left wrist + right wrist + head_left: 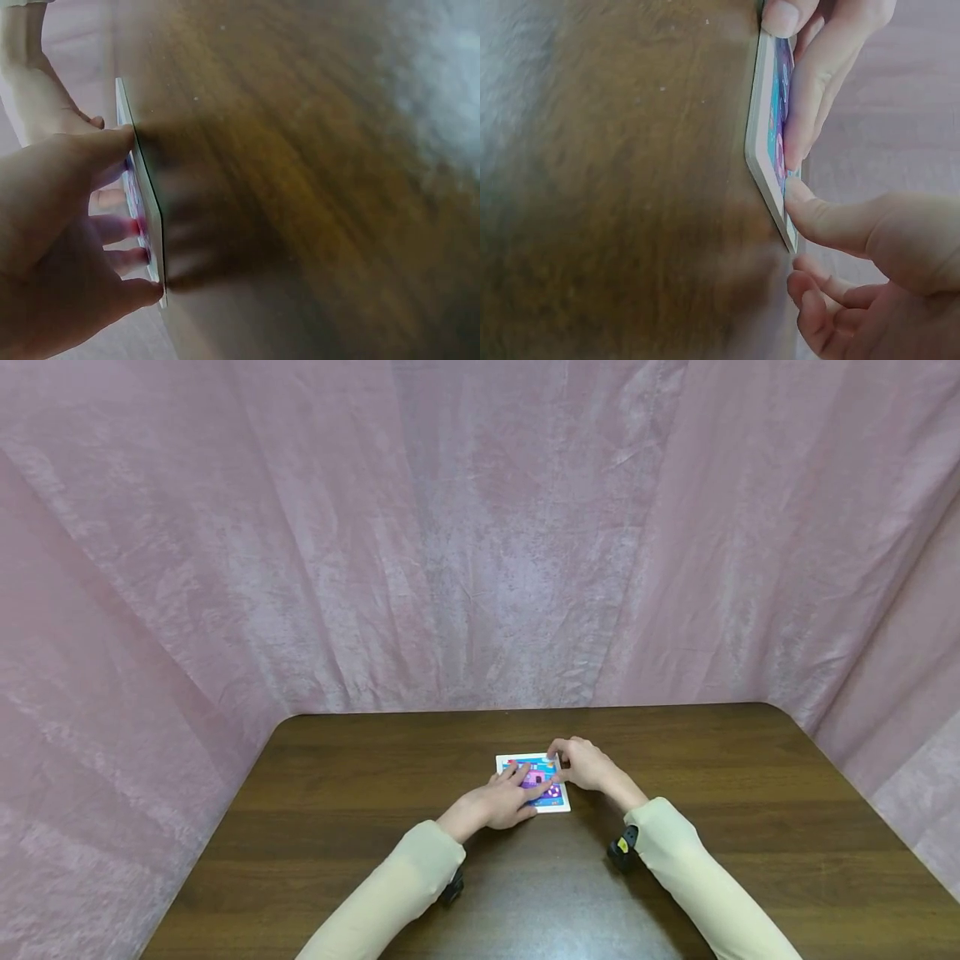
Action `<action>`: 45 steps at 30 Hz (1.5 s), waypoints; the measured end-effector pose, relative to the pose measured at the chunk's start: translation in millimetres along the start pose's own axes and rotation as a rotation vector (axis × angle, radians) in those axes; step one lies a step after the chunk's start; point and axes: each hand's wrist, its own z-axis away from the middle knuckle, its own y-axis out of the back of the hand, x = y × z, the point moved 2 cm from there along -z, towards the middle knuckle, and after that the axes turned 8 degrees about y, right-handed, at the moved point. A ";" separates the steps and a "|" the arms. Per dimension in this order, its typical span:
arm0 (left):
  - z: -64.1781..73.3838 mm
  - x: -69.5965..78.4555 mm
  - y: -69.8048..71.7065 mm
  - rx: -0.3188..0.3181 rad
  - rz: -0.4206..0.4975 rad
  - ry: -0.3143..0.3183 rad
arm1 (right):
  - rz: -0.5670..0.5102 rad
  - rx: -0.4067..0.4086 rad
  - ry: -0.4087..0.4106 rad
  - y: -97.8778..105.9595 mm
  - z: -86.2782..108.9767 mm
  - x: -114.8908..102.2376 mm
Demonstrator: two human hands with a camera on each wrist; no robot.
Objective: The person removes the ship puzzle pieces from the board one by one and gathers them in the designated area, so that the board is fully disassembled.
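Observation:
A thin rectangular picture board point(554, 802) lies flat on the table, with a white border and a bright blue, pink and purple picture. My left hand point(501, 800) rests across its left part, fingers spread and fairly straight, covering some of the picture. At the board's right side, my right hand point(590, 766) has its fingers bent around the far right corner. Its thumb point(832, 221) presses on the face close to the edge, while the curled fingers point(821, 296) sit just past that edge. In the right wrist view, the board's side shows stacked layers.
The brown wood-grain table point(360, 793) has rounded far corners. Behind it and at both sides hang pink velvety curtains point(487, 543). Both forearms wear pale sleeves point(393, 889), with dark wrist devices point(622, 849) strapped on. Light glares off the near middle of the tabletop.

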 end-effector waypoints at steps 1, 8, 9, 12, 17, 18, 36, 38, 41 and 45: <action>-0.3 0.0 -0.1 -0.002 0.004 0.001 | -0.007 0.005 0.011 -0.2 -0.3 0.7; 0.7 -0.1 0.8 -0.023 0.023 0.004 | -0.095 0.109 0.100 -3.8 0.4 5.4; 0.5 -0.3 0.7 -0.026 0.024 0.006 | -0.112 0.129 0.099 -4.3 0.3 5.9; 0.0 -1.0 -0.2 -0.037 0.013 0.018 | -0.170 0.182 0.046 -5.3 -0.8 7.6; -1.4 -1.8 -4.6 -0.047 -0.020 0.037 | -0.436 0.226 -0.168 -7.9 -2.0 11.3; -1.5 -1.8 -5.1 -0.047 -0.022 0.040 | -0.495 0.230 -0.213 -8.5 -2.0 11.9; -0.2 -4.2 -6.8 -0.075 0.025 0.026 | -0.749 0.236 -0.386 5.1 7.7 24.5; -0.2 -4.1 -7.3 -0.080 0.030 0.026 | -0.739 0.235 -0.389 5.5 9.0 26.6; 0.2 -3.8 -8.3 -0.084 0.042 0.024 | -0.734 0.239 -0.398 5.1 10.5 29.9; 0.4 -3.4 -9.6 -0.080 0.045 0.021 | -0.720 0.233 -0.400 4.6 12.2 32.7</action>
